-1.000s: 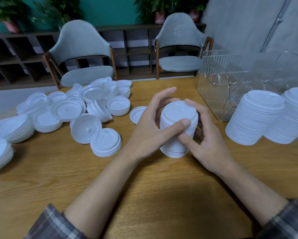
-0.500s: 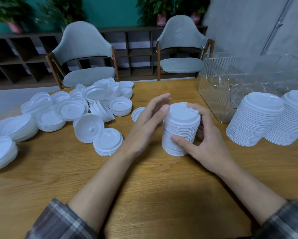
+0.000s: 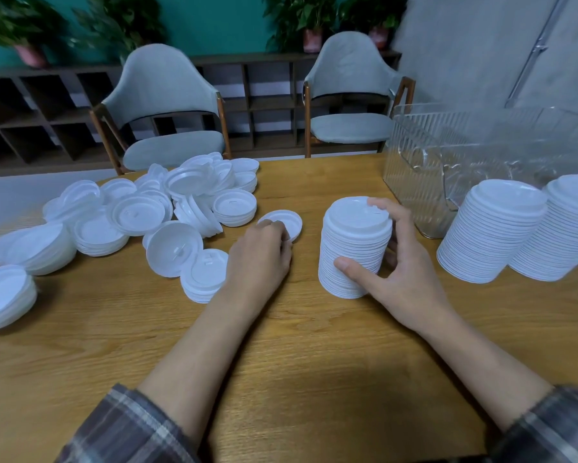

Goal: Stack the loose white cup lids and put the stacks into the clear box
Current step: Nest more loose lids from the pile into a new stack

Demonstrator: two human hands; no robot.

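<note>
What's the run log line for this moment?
right hand: grips tall stack of white plastic cup lids | left hand: curls onto single loose white lid | clear ribbed plastic box: beyond stack

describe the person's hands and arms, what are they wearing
The left hand and right hand are bare: no gloves, rings or watch visible. Forearms are bare too. The left sleeve and right sleeve are dark grey plaid with pale lines, ending near the elbows.
</note>
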